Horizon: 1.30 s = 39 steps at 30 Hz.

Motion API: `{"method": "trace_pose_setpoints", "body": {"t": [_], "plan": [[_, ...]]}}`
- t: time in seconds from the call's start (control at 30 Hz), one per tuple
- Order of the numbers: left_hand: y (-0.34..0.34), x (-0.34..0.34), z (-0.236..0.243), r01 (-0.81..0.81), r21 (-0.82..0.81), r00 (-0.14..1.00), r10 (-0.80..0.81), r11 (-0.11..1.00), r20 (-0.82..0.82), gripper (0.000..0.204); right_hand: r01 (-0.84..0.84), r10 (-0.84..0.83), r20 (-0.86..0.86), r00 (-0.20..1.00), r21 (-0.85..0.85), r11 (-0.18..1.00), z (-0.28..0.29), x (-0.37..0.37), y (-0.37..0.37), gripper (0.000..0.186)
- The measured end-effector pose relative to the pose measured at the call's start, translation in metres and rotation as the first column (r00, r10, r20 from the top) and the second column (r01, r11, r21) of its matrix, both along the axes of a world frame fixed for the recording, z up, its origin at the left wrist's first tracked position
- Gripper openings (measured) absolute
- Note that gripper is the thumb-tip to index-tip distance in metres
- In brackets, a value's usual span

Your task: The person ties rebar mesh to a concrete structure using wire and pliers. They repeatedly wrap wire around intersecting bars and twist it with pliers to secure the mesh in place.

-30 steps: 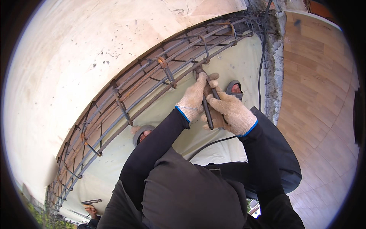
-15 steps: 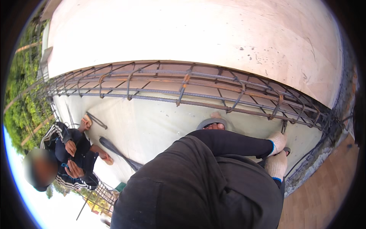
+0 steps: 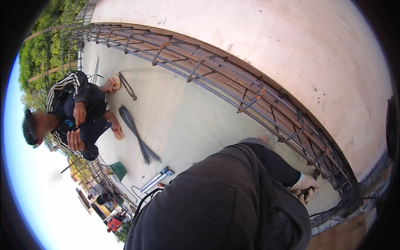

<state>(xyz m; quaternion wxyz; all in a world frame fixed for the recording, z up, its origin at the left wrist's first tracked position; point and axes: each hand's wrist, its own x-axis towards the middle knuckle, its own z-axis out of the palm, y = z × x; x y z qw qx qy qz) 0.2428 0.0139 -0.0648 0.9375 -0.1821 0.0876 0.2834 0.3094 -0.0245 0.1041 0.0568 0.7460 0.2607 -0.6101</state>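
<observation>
My left hand, in a pale knitted glove with a blue cuff, is low beside the dark clothing on my body. Its fingers curl around something dark that I cannot make out. Gloved fingertips show close against it; whether they belong to my right hand I cannot tell, as dark cloth covers most of that area. Just beyond the gloves runs a long rebar cage of ribbed bars and rusty stirrups. Part of my foot in a grey sandal shows beside the cage.
A co-worker crouches at left, hands together. Between us lie a bundle of thin wire, a bent dark bar and a silver tool. A green container stands near the left edge. A pale panel spans the far side.
My view has turned, so the cage now slopes down rightward and the wire bundle and silver tool show. Both gloves were visible side by side; now one cuff shows, the fingers bunched together.
</observation>
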Motion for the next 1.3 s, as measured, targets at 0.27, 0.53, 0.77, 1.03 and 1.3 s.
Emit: {"method": "trace_pose_setpoints", "body": {"t": [0.27, 0.53, 0.77, 1.03, 1.3], "plan": [[0.005, 0.007, 0.041, 0.147, 0.164, 0.841, -0.037, 0.975, -0.539, 0.037, 0.056, -0.056, -0.001, 0.998, -0.035, 0.998, 0.006, 0.0, 0.004, 0.049], [-0.007, -0.041, 0.047, 0.242, 0.14, 0.888, -0.161, 0.96, -0.431, 0.043, 0.077, -0.077, -0.007, 0.997, -0.04, 0.996, 0.012, -0.009, 0.008, 0.051], [-0.002, -0.037, 0.008, 0.136, -0.025, 0.984, -0.132, 0.99, 0.116, 0.016, 0.121, -0.121, 0.017, 0.993, -0.039, 0.992, 0.023, -0.013, 0.008, 0.053], [-0.023, 0.053, 0.008, 0.144, 0.397, 0.678, 0.202, 0.906, -0.706, 0.017, -0.731, 0.476, 0.753, 0.454, 0.01, 0.682, 0.007, -0.044, -0.007, 0.047], [0.005, -0.052, 0.044, 0.466, 0.171, 0.721, -0.261, 0.868, -0.641, 0.063, 0.184, -0.135, 0.247, 0.959, -0.185, 0.965, 0.013, -0.038, 0.039, 0.035]]}}
